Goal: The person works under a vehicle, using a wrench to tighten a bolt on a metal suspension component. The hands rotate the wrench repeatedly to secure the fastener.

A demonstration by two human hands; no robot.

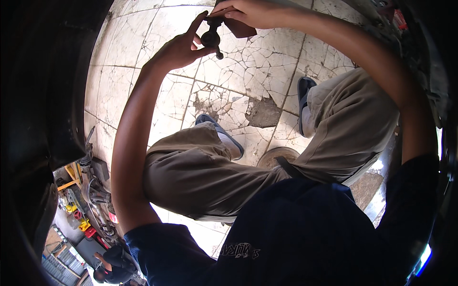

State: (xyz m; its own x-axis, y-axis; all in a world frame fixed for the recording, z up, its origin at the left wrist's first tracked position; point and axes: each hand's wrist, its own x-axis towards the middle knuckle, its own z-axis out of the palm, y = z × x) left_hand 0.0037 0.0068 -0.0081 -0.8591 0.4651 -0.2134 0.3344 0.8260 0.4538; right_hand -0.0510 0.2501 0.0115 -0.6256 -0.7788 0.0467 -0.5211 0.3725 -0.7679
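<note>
Both my arms reach out toward the top of the head view. My left hand [179, 47] pinches a small dark metal part with a rounded body and short stem [211, 38]. My right hand [248, 12] closes on the top end of the same part, beside a dark reddish-brown flat piece [241, 29] that lies under its fingers. Whether the right hand also holds that piece I cannot tell. The part hangs above a cracked white tiled floor [229, 76].
My bent legs in khaki trousers [200, 176] and grey slip-on shoes [224, 138] fill the middle. A round rusty disc [274, 155] lies under me. A dark vehicle body [52, 95] curves along the left, with tools and yellow and red items [83, 221] below it.
</note>
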